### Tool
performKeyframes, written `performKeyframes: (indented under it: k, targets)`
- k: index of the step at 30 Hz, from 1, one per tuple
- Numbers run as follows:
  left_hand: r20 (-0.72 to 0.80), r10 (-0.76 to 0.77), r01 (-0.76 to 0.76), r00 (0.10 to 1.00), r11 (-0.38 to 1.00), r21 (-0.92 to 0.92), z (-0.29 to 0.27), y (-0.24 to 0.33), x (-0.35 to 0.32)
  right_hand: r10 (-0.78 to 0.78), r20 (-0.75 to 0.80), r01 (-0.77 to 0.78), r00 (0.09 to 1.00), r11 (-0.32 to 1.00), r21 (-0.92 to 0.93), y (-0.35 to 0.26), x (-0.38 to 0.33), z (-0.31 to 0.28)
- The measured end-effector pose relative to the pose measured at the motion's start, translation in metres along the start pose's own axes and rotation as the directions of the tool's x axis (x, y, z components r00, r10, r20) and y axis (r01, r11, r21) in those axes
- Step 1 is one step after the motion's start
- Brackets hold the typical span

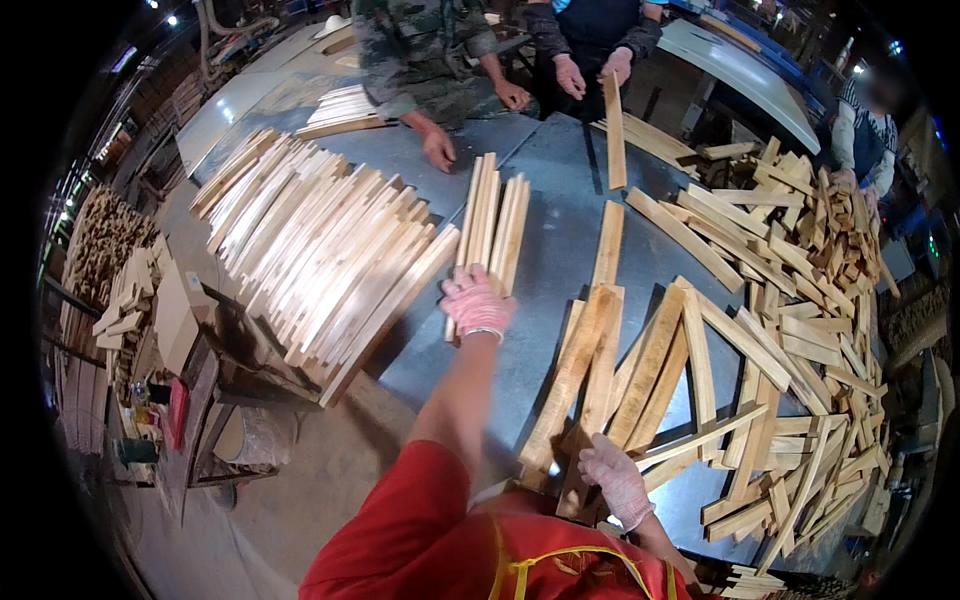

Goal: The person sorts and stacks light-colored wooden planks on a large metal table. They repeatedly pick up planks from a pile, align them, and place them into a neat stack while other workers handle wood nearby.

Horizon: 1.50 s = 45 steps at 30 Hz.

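My left hand [478,302], in a pinkish work glove, lies over the near part of a small group of narrow wooden strips [484,215] in the middle of the table. Its fingers are spread on top of them. Low in the view, my right hand [615,482], gloved too, is curled at the near end of a long wooden plank [598,385]; its fingertips are partly hidden. Beside this plank lies a browner plank [565,385]. A thin strip [700,437] runs off to the right from near my right hand.
A wide row of pale strips [320,240] covers the left side of the grey table [400,150]. Loose planks lie in a heap [800,330] at the right. Across the table, one co-worker's hand [437,147] rests near the surface; another person holds a plank [614,135] upright.
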State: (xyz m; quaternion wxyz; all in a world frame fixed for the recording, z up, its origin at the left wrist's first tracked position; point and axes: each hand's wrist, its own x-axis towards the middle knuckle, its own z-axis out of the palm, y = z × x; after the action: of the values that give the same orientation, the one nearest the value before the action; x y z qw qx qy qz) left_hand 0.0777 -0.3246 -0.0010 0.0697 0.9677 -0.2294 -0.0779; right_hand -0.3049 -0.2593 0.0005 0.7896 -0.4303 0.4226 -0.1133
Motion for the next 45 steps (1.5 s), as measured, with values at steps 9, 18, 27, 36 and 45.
performKeyframes:
  k: [9, 18, 27, 36, 45]
  targets:
    - [0.103, 0.009, -0.003, 0.995, 0.999, -0.05, -0.01, -0.021, -0.019, 0.055, -0.121, -0.065, 0.991, 0.994, -0.083, 0.006, -0.02, -0.041]
    - [0.089, 0.302, -0.305, 0.949, 0.952, 0.024, -0.012, -0.168, -0.142, -0.112, -0.31, -0.021, 0.944, 0.918, -0.395, 0.038, -0.017, -0.046]
    - [0.014, 0.65, -0.618, 0.76, 0.729, -0.295, 0.047, -0.077, -0.127, -0.36, -0.329, 0.071, 0.873, 0.762, -0.644, 0.032, -0.018, -0.04]
    - [0.292, 0.574, -0.212, 0.765, 0.653, -0.727, 0.136, 0.082, -0.158, -0.485, -0.509, 0.057, 0.711, 0.761, -0.646, 0.083, -0.085, -0.18]
    - [0.397, 0.686, -0.434, 0.61, 0.708, -0.558, 0.152, 0.198, -0.266, -0.43, -0.902, -0.693, -0.032, 0.661, -0.29, 0.089, -0.311, -0.46]
